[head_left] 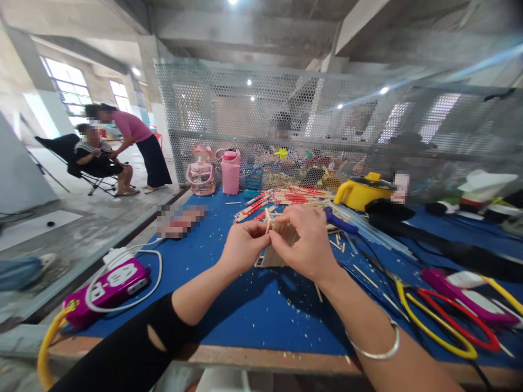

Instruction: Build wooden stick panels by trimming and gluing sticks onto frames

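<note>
A small structure of pale wooden sticks (275, 257) stands on the blue tabletop (229, 321) in front of me, partly covered by my fingers. My left hand (244, 244) is closed in a pinch at its upper left, around short upright stick ends. My right hand (307, 239) bends over the top and right side, with thumb and fingers closed on the sticks. The two thumbs nearly meet. Just beyond my right hand lies a blue-handled tool (342, 222) that looks like a glue gun. Stick offcuts (339, 242) are scattered to the right.
Red-and-white wrapped sticks (302, 195) lie behind, near pink bottles (231, 171) and a yellow pot (362, 193). Clear rods (379, 237) and yellow-and-red-handled cutters (439, 326) are right; a purple power strip (110, 291) is left. Perforated metal mesh (229, 109) borders the back.
</note>
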A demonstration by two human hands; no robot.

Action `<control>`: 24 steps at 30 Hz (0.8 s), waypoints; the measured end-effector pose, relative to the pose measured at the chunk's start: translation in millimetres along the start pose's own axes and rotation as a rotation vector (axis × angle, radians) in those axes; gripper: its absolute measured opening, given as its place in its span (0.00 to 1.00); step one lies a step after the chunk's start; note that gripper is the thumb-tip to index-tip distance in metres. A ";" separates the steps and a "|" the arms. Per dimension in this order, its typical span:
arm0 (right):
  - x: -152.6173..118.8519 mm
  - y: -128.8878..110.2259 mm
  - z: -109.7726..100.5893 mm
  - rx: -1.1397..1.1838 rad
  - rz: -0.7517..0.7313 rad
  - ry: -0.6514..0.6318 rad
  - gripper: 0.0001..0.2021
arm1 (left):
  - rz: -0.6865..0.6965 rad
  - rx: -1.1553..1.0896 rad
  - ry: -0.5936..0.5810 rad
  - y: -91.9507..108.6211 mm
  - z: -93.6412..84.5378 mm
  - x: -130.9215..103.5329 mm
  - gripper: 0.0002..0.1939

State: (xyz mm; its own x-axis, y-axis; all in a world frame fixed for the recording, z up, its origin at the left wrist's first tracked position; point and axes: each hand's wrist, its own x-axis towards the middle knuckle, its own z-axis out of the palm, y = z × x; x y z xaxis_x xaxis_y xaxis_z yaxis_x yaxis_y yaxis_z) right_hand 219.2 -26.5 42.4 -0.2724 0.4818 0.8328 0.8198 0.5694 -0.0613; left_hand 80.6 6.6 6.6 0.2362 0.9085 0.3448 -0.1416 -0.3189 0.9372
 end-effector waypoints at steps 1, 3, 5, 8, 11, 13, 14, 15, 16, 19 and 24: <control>0.1 -0.2 -0.2 0.002 0.001 -0.001 0.07 | -0.001 -0.010 0.002 -0.6 0.1 0.0 0.06; 0.1 -0.2 -0.2 0.006 0.006 -0.005 0.07 | 0.000 -0.020 0.012 -1.5 0.3 0.0 0.07; -0.3 0.3 0.2 0.009 0.010 -0.008 0.07 | 0.000 -0.022 0.019 -2.2 0.3 -0.1 0.07; -1.4 1.7 0.9 0.012 0.009 -0.017 0.07 | -0.003 -0.036 0.015 -2.5 0.4 0.0 0.07; -2.3 2.7 1.2 0.010 0.010 -0.028 0.08 | -0.005 -0.044 0.010 -1.7 0.6 0.1 0.07; -2.5 3.0 1.1 0.010 0.012 -0.031 0.09 | -0.006 -0.041 0.008 -0.9 0.8 0.0 0.08; -2.5 3.1 1.0 0.011 0.013 -0.032 0.09 | -0.006 -0.042 0.010 -0.6 1.0 -0.1 0.08; -2.5 3.2 0.8 0.013 0.014 -0.033 0.09 | -0.006 -0.045 0.013 -0.3 1.1 -0.3 0.08; -2.6 3.3 0.7 0.015 0.014 -0.035 0.09 | -0.008 -0.049 0.015 -0.2 1.3 -0.5 0.07; -2.9 3.6 0.5 0.018 0.015 -0.037 0.09 | -0.018 -0.062 0.021 0.3 2.0 -1.0 0.07; -3.5 3.6 0.8 0.033 0.022 -0.038 0.09 | -0.026 -0.053 0.042 3.0 3.5 -1.6 0.06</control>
State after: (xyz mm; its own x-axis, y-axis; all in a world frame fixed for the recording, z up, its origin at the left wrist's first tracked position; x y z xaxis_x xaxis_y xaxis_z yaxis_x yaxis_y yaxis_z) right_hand 222.6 -25.6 38.8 -0.2740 0.5192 0.8095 0.8091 0.5794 -0.0977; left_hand 83.2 3.2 9.0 0.1998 0.9272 0.3167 -0.1872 -0.2812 0.9412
